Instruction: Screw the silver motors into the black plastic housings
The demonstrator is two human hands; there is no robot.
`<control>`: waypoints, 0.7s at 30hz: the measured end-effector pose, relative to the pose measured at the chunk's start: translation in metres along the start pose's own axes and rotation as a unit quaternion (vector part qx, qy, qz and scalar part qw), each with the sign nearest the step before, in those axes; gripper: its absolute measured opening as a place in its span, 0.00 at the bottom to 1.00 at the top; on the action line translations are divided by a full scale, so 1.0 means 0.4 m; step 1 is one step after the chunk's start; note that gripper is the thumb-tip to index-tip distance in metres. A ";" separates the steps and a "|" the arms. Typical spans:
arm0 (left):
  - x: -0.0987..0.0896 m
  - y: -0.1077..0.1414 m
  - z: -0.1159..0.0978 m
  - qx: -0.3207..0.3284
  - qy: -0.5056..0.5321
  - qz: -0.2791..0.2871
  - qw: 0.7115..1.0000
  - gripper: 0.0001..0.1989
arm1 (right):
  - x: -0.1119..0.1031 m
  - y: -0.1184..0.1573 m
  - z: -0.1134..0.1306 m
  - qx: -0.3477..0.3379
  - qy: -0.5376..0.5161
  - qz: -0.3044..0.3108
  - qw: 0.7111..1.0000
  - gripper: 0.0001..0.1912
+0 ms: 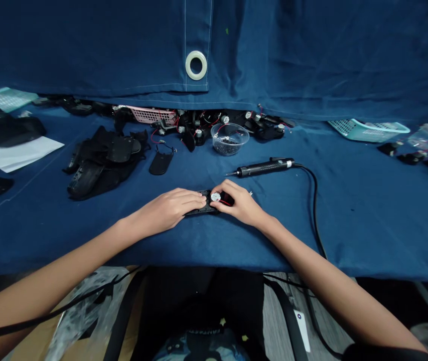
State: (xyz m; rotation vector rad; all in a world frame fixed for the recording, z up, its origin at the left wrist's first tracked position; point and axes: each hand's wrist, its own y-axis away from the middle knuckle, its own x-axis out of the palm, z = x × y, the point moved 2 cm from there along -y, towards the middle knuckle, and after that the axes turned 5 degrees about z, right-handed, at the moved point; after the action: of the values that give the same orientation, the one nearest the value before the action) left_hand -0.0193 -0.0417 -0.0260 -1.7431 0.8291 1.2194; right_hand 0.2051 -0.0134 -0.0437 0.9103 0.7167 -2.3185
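Near the front of the blue cloth lies a black plastic housing, partly covered by my fingers. My left hand presses on its left end, fingers together, holding it down. Between the thumb and fingers of my right hand is a small round white part with a red wire, pinched at the housing's right end. Whether the white part is seated in the housing, I cannot tell. Just beyond my right hand rests a black electric screwdriver, its tip pointing left.
A clear tub of small dark screws stands beyond. Black parts with wires crowd around a pink basket under the hanging blue curtain. Black shells pile up at left, beside one flat black cover. The screwdriver's cable runs off the front edge.
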 end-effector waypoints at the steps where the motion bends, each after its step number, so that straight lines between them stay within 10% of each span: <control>1: 0.000 -0.001 -0.001 0.001 -0.003 -0.001 1.000 0.22 | 0.000 0.002 -0.001 0.006 -0.012 -0.004 1.000 0.16; 5: 0.004 0.000 -0.003 0.004 -0.017 -0.001 1.000 0.21 | 0.002 0.005 -0.002 0.018 -0.046 0.016 0.999 0.36; 21: 0.033 0.027 -0.009 -0.011 -0.032 -0.020 0.999 0.23 | 0.012 0.008 0.002 0.017 -0.034 0.024 0.999 0.29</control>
State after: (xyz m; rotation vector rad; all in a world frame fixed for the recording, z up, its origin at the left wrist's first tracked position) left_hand -0.0232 -0.0505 -0.0407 -1.7207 0.7420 1.2560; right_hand 0.2039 -0.0175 -0.0475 0.8489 0.6238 -2.3144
